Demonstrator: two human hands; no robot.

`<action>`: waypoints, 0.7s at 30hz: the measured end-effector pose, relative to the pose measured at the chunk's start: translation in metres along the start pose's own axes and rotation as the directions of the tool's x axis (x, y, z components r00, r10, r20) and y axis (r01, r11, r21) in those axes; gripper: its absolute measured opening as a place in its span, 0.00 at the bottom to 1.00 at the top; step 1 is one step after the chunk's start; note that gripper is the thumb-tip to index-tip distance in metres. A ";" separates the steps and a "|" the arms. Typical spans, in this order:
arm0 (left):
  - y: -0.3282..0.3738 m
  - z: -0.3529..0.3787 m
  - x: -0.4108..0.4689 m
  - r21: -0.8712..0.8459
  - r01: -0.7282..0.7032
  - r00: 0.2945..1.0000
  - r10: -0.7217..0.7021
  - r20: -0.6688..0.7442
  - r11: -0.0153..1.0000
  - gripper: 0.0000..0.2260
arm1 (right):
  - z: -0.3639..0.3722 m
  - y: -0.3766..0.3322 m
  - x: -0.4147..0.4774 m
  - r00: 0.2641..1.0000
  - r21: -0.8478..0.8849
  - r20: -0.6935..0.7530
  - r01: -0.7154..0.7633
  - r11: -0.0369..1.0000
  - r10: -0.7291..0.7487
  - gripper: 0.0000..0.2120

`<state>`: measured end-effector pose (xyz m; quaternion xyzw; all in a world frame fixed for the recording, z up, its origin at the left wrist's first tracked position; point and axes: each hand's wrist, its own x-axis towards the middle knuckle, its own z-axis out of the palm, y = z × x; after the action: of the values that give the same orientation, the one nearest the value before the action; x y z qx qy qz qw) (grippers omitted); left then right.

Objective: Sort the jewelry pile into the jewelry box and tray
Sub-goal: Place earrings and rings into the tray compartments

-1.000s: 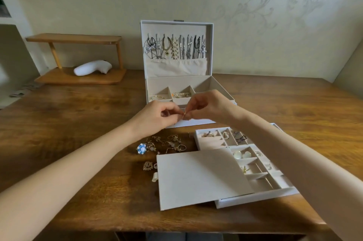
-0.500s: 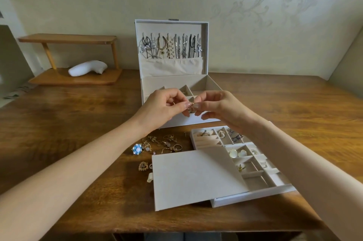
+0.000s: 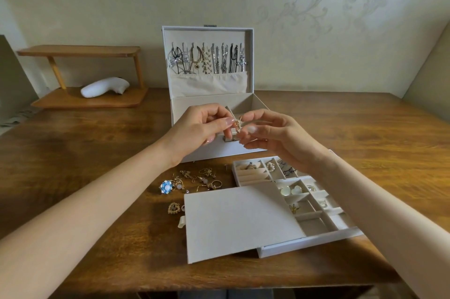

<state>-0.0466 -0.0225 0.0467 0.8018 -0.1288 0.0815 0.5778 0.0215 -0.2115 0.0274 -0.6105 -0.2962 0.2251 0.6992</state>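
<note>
My left hand [image 3: 198,130] and my right hand [image 3: 272,136] meet in the air in front of the open white jewelry box [image 3: 253,101]. Both pinch a small gold earring [image 3: 238,124] between their fingertips. Necklaces [image 3: 209,60] hang inside the box's raised lid. On the table below the hands lies the jewelry pile [image 3: 194,181]: gold pieces, a ring and a blue flower brooch [image 3: 166,187]. The white divided tray [image 3: 314,240] sits at the right front, with rings and shell earrings in some compartments. A flat grey lid [image 3: 238,220] covers its left half.
A gold heart-shaped piece [image 3: 174,208] lies apart, left of the grey lid. A wooden two-tier shelf [image 3: 80,101] with a white object [image 3: 104,88] stands at the back left against the wall. The table's front edge runs close below the tray.
Both hands have risen a little and drawn nearer the box front while still working the small gold piece between their fingertips. The view has shifted slightly.
</note>
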 end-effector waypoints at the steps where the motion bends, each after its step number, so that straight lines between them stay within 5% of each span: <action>1: 0.000 0.000 0.000 0.003 0.002 1.000 -0.002 0.006 1.000 0.06 | 0.000 -0.001 -0.001 1.000 -0.003 -0.006 0.013 1.000 -0.013 0.11; 11: 0.000 0.006 0.002 -0.057 0.111 0.992 -0.107 0.071 0.992 0.05 | 0.002 -0.015 -0.004 0.992 -0.146 -0.027 0.119 0.982 -0.124 0.03; 15: -0.001 0.011 0.006 -0.266 0.247 0.967 -0.220 0.125 0.932 0.03 | 0.001 -0.018 -0.007 0.981 -0.226 -0.072 0.158 0.961 -0.178 0.02; 18: -0.001 0.015 0.008 -0.367 0.335 0.938 -0.269 0.218 0.868 0.12 | 0.001 -0.020 -0.009 0.969 -0.339 -0.098 0.180 0.923 -0.225 0.06; 21: -0.001 0.019 0.008 -0.225 0.303 0.945 -0.261 0.200 0.926 0.17 | 0.004 -0.024 -0.011 0.962 -0.415 -0.114 0.182 0.891 -0.250 0.07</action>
<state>-0.0396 -0.0410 0.0422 0.7358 -0.0690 -0.0870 0.6680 0.0102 -0.2198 0.0494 -0.7201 -0.3437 0.0294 0.6021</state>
